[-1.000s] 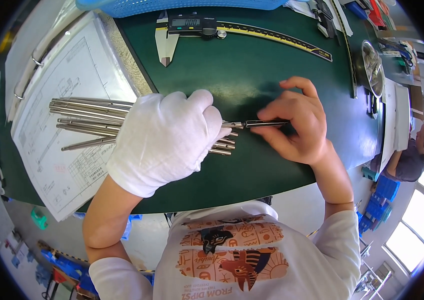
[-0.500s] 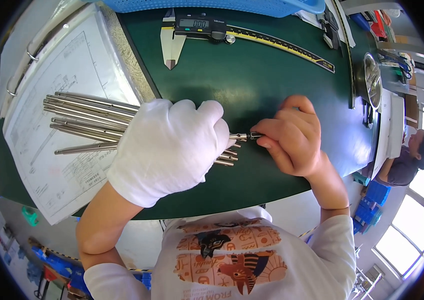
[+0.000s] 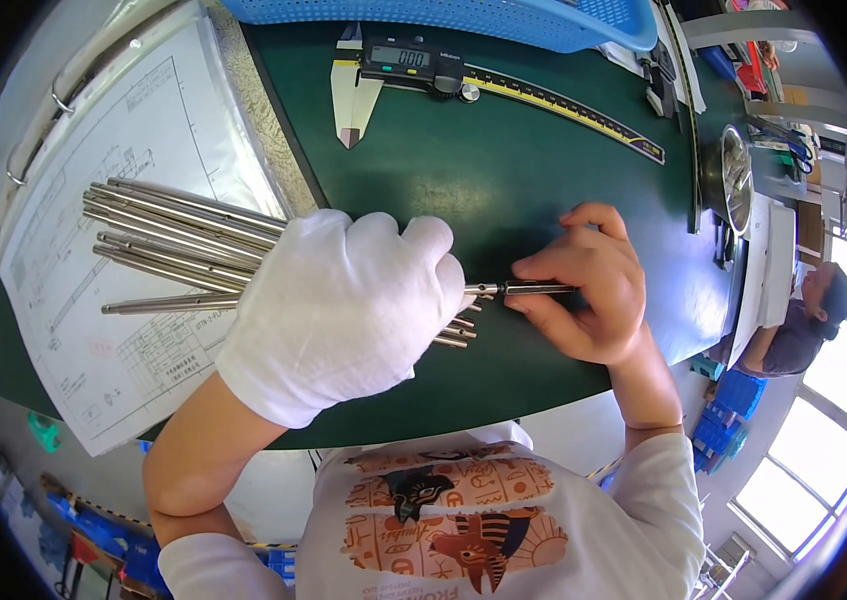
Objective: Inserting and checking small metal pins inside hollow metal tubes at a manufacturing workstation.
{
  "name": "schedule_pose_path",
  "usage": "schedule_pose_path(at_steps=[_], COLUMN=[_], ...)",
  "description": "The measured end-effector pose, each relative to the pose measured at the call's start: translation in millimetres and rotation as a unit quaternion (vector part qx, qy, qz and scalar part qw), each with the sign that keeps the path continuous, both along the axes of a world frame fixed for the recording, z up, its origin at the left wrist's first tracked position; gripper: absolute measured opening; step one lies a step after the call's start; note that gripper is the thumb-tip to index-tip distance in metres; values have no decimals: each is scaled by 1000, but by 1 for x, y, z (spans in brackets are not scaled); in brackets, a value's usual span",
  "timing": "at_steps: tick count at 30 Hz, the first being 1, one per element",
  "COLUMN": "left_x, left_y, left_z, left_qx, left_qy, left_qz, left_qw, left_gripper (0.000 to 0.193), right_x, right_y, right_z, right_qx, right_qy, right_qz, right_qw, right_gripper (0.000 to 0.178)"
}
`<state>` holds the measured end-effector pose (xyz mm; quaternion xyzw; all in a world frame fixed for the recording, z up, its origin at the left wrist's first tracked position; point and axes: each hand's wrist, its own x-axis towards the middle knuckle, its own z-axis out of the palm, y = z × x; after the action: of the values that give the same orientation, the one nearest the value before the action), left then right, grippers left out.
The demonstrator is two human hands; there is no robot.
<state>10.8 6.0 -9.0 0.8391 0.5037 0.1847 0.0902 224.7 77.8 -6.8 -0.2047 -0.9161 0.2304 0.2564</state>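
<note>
My left hand (image 3: 349, 310), in a white glove, is closed round a bundle of slim metal rods (image 3: 179, 235). Their long ends stick out to the left over a drawing, and their short ends show right of the glove. One rod end (image 3: 484, 289) reaches farther right than the others. In line with it, a slim dark metal pin-like tool (image 3: 542, 289) meets its tip; whether it enters the rod I cannot tell. My bare right hand (image 3: 594, 290) curls about this tool, thumb below, forefinger slightly raised above. The glove hides the rods' middles.
A digital caliper (image 3: 504, 85) lies beyond my hands on the green table (image 3: 414, 190). Behind it stands a blue plastic basket (image 3: 464, 22). At the left is a ring binder with drawings (image 3: 74, 330). A metal bowl (image 3: 736, 180) and a seated person (image 3: 809, 315) are at the right.
My right forefinger has lifted from its pinch, so more of the slim tool shows between finger and thumb. My left hand keeps its hold on the rods. The whole view has shifted slightly.
</note>
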Motion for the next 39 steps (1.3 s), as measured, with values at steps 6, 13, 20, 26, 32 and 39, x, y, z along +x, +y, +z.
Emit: schedule_pose_path(at_steps=[6,13,20,26,32,39], left_x=[0,-1,-2,-1,-1,-1], left_y=[-2,-4,-4,-3,-1,-1], left_z=[0,-1,-2,-3,-2,-2], left_qx=[4,-67,-48,-26,15,-17], left_qy=[1,-3,-7,-32,-17,-9], left_qz=[-3,15,16,38,-2,28], left_qw=[1000,998,999,998,1000,999], left_gripper=[19,19,17,16,16,15], right_x=[2,2,-6,-5,-14,-7], right_y=[0,-2,-5,0,11,-1], right_z=[0,5,9,5,34,18], right_qx=[35,-2,145,-49,-546,2], right_qy=[-19,-78,-96,-57,-123,-102], right_qz=[24,28,15,52,-42,36], right_qw=[999,997,985,996,828,994], right_gripper=[16,15,19,14,9,8])
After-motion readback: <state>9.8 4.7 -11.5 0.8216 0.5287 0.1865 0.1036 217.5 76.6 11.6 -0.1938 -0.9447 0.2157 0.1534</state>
